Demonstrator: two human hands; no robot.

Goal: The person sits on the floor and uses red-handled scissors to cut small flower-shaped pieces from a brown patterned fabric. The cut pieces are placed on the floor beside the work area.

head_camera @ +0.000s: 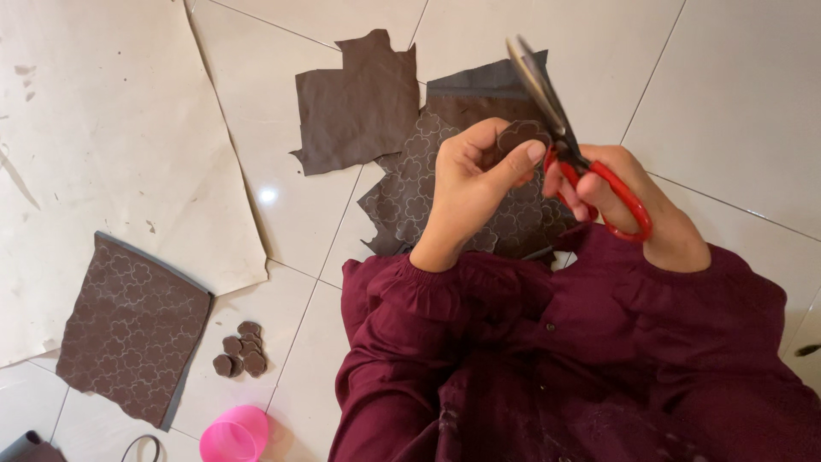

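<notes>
Left hand (469,184) pinches a small brown cutout (518,137) above the marked fabric (445,201) on the floor. Right hand (629,201) grips red-handled scissors (564,145), blades at the cutout's edge (thumb just beside them). Risk: nicked thumb, or cutout twisting and spoiling the outline.

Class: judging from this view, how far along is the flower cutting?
Done: a small pile of cut flowers on the floor. In hand: left hand pinches a brown piece while right hand works red scissors. Left: marked sheet looks uncut.
</notes>
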